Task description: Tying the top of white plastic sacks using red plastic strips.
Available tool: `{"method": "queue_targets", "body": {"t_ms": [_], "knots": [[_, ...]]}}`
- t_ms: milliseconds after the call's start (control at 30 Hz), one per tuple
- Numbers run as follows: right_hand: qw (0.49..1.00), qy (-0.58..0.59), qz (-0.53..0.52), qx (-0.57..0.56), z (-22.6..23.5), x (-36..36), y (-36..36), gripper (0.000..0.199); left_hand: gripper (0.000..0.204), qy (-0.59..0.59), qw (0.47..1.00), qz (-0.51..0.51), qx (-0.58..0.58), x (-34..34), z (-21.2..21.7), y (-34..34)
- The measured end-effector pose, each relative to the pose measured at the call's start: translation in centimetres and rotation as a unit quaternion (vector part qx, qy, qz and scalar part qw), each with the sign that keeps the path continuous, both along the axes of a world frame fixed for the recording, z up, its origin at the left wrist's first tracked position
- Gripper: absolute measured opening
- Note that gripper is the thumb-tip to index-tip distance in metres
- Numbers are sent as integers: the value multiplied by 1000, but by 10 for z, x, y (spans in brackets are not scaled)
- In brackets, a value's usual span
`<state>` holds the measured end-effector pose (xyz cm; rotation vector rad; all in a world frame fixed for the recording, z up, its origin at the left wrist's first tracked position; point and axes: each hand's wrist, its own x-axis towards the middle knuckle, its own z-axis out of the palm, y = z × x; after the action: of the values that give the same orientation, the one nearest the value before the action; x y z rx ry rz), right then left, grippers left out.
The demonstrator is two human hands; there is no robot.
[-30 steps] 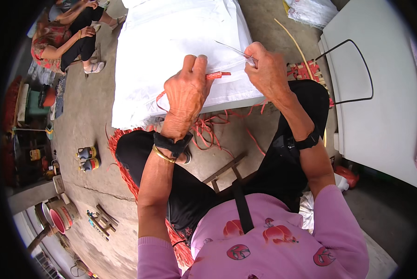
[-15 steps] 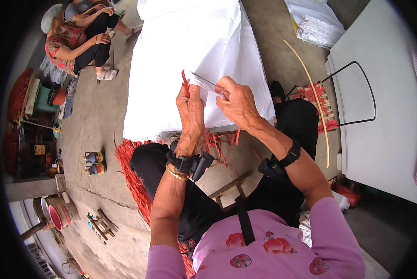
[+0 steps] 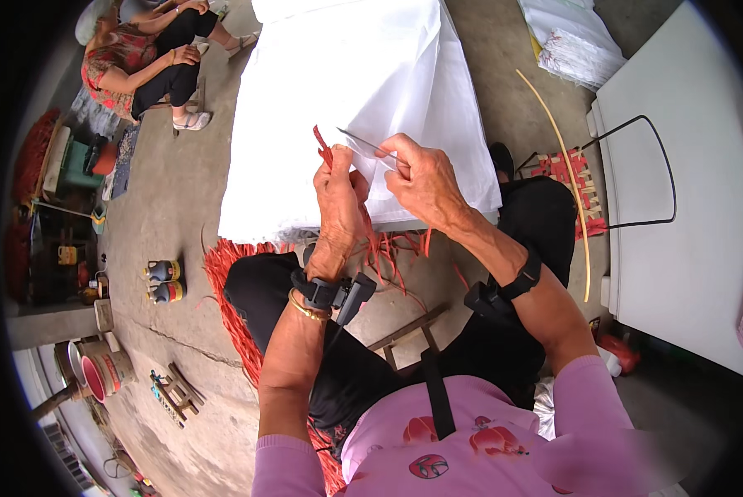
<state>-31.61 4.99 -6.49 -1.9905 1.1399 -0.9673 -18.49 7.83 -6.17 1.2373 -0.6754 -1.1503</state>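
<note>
A stack of white woven cloth or sacking [image 3: 330, 74] lies in front of me, its near edge close to my knees. Above that edge my left hand [image 3: 338, 197] is closed on a red strip [image 3: 323, 147], which sticks up past the thumb. My right hand [image 3: 425, 180] pinches a long thin metal needle [image 3: 360, 140] that points up and left toward the strip. Its tip stands apart from the strip. Whether thread runs from the needle is too fine to tell. More red strips [image 3: 385, 253] hang below the cloth's near edge.
A red bundle of strips [image 3: 232, 277] lies left of my leg. To the right are a woven-seat stool [image 3: 562, 178], a bent cane [image 3: 572, 170] and a large white panel [image 3: 678, 207]. Two bottles [image 3: 164, 282] stand on the floor at left; a seated person [image 3: 144, 66] is beyond.
The red strip in my left hand now leans further left, and the hand has turned slightly. My right hand still holds the needle in nearly the same place. The view has shifted slightly.
</note>
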Motion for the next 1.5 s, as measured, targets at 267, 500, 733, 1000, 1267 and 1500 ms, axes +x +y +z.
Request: {"method": "queue_targets", "body": {"t_ms": [267,500,733,1000,1267,1500], "knots": [[990,-138,11,6,4,-3,1,27,20,-58,997,12,-38,-3,-1,5],[991,58,-51,-112,8,-28,-8,36,4,-102,990,38,-93,14,-15,3],[995,77,-47,-43,11,-29,-6,45,25,-509,815,74,-267,0,-8,5],[993,-68,-26,93,6,-20,-8,64,39,-580,766,-69,-268,-26,-12,18],[985,-83,-52,142,9,-42,-19,46,31,-674,717,-28,-175,13,-5,25],[977,169,29,-129,-5,-34,-15,53,25,-637,737,74,-216,23,0,23]]}}
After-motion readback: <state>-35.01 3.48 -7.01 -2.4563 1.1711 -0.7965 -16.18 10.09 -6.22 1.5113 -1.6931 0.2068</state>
